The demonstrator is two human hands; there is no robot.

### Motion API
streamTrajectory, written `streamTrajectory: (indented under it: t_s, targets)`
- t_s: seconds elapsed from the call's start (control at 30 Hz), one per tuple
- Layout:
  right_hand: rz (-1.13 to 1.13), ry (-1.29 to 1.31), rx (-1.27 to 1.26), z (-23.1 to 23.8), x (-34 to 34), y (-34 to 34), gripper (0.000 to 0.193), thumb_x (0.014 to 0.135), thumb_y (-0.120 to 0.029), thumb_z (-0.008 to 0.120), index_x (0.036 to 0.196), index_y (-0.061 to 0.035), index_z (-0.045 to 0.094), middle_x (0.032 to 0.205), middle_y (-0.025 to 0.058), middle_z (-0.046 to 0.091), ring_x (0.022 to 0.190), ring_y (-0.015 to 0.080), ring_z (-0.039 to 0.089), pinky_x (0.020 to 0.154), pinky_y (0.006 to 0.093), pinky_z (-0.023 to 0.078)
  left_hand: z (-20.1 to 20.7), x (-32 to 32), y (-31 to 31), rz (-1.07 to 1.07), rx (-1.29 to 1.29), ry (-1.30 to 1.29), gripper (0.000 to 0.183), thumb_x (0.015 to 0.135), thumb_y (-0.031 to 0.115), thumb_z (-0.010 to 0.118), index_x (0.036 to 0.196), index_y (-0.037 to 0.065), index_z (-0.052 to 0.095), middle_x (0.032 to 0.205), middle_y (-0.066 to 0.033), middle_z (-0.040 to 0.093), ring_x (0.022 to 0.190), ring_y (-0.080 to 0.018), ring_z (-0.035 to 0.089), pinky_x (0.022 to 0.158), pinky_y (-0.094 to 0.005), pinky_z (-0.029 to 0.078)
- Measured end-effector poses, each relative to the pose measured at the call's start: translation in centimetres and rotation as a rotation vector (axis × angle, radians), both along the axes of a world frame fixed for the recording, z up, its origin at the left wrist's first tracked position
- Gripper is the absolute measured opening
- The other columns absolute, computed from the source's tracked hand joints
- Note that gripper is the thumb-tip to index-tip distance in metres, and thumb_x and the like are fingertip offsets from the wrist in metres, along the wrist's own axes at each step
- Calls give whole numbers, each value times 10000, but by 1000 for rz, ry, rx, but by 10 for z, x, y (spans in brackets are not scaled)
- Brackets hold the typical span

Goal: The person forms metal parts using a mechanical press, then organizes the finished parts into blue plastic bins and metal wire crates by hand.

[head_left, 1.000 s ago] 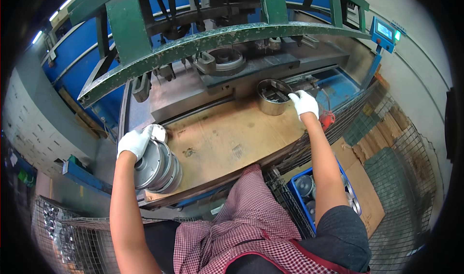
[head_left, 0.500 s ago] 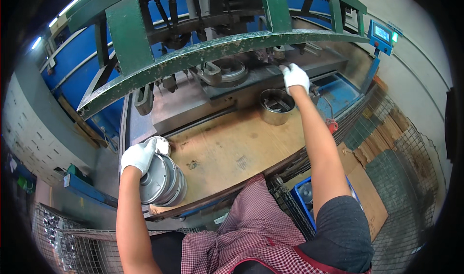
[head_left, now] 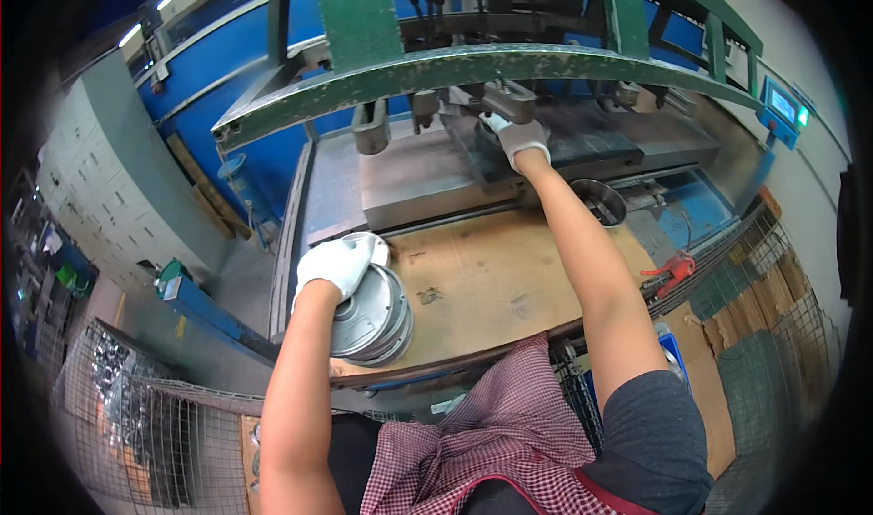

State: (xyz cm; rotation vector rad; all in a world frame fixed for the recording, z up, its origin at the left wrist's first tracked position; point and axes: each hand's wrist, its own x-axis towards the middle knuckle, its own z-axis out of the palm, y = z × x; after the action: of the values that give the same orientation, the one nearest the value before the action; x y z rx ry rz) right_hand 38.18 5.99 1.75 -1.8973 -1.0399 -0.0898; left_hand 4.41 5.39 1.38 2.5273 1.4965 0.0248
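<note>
My left hand [head_left: 335, 265], in a white glove, is at the left end of the wooden tabletop. Its fingers close over the edge of a silvery round metal cover [head_left: 379, 252], above and behind a stack of similar round metal covers [head_left: 371, 320]. My right hand [head_left: 524, 140], also gloved, reaches under the green press frame [head_left: 509, 60]. It is at a round metal piece [head_left: 486, 136] on the dark plate of the machine bed. A hanging clamp block [head_left: 509, 104] is just above that hand. The right fingertips are partly hidden, so their grip is unclear.
A round metal pot [head_left: 600, 203] with dark pieces inside stands right of my right forearm. A red-handled tool [head_left: 673, 271] is at the table's right edge. A blue control panel [head_left: 784, 110] is at the far right. Wire mesh baskets [head_left: 136, 406] flank the table.
My right hand has moved left from beside the pot to the round piece under the frame. My left hand stays at the stack. The whole view has shifted.
</note>
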Motion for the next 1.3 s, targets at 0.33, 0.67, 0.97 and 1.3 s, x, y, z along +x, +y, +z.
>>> streamTrajectory:
  t_s: [0.33,0.67,0.97,1.3]
  targets:
    - [67,-43,151,-8,11,-6,398,879,-397,567,1096,-77,663,1060,197,662,1027,376,609,838,411,481,-2,-3,3,2,-12,-19,620,955,541,272,1126,114,687,1116,-193,656,1067,-365,601,941,-410,437]
    - [-6,-281,46,-15,-95,-27,377,926,-438,498,933,-109,683,906,167,686,877,376,647,782,459,504,5,0,-1,2,-24,49,518,951,455,248,1104,203,674,1183,-135,644,1098,-327,596,954,-401,432]
    - [78,1,-2,0,-117,25,467,907,-477,510,1065,-69,675,1022,189,668,995,383,612,847,443,481,2,0,-4,25,-7,-31,634,946,567,294,1091,103,701,1114,-209,652,1072,-377,599,944,-409,437]
    - [190,46,458,-48,-50,-142,312,810,-237,732,1059,-51,708,994,125,712,914,228,677,830,319,509,-12,-3,14,33,70,-20,609,957,548,290,1188,117,653,1121,-238,638,1099,-401,580,960,-435,427]
